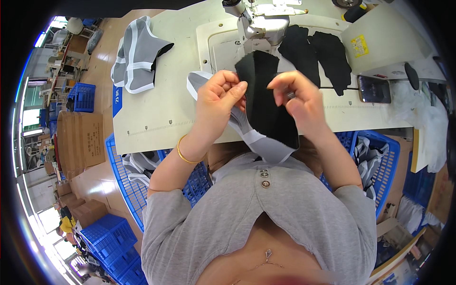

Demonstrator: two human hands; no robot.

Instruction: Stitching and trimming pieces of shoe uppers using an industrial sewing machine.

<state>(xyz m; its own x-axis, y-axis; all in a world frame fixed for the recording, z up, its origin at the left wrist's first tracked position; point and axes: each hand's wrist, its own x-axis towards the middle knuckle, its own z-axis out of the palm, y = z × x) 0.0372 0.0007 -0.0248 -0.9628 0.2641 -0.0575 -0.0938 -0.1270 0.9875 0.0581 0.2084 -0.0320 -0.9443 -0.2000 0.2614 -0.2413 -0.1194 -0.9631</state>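
My left hand (221,98) pinches the left edge of a black fabric piece (265,97) between thumb and fingers. Joined to it or lying against it, a grey fabric piece with white trim (273,148) hangs down over the table's front edge toward my lap. Beside the black piece's right edge, my right hand (301,102) is raised with loosely bent fingers, thumb and index apart and slightly blurred. A small grey glint shows among those fingers, too small to name. Just beyond both hands stands the sewing machine (266,31), its needle area partly hidden by the black piece.
Two black fabric pieces (299,50) (331,59) lie right of the machine, near a phone (374,90). A grey-white sewn piece (139,57) rests at the table's left. Blue baskets (124,175) (387,168) with grey pieces flank my lap. A black thread cone (355,13) stands far right.
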